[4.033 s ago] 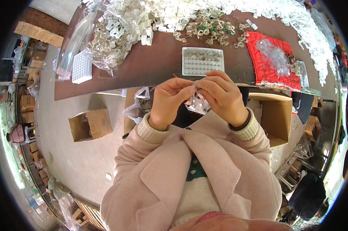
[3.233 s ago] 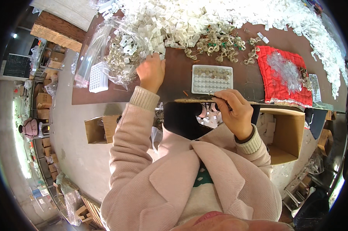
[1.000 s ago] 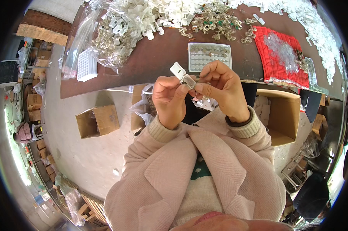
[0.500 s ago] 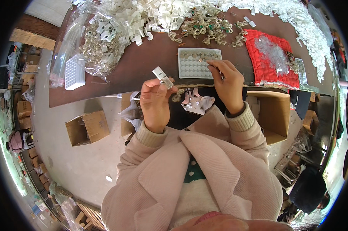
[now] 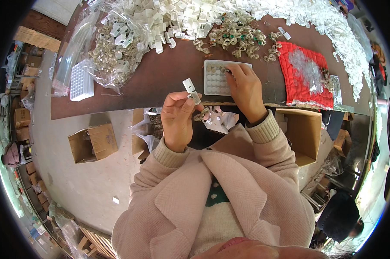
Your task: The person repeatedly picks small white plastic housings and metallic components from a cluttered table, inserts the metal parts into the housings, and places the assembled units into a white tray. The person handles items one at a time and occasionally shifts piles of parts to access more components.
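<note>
My left hand (image 5: 177, 118) is closed on a small white plastic case (image 5: 189, 85), pinched between thumb and fingers just off the table's front edge. The case's upper part is tipped up, and a coil of thin clear wire (image 5: 200, 115) hangs beneath it. My right hand (image 5: 246, 88) reaches over a white plastic tray (image 5: 206, 82) with rows of round pockets; small discs (image 5: 212, 68) lie in its far rows. Thumb and forefinger pinch together at those rows. A tiny dark thing shows at their tips, too small to name. The hand covers the tray's right side.
A heap of white plastic cases (image 5: 177, 17) lines the table's back. Wire coils (image 5: 238, 34) lie before it. Left are a clear bag of parts (image 5: 117, 52) and stacked white trays (image 5: 81, 84). A red cloth (image 5: 290, 64) with clear pieces lies right; open cardboard boxes (image 5: 102, 140) stand below.
My right hand has moved left and slightly farther in over the tray, its fingertips closing at the far rows. The left hand, still holding the case, has shifted a little to the right.
</note>
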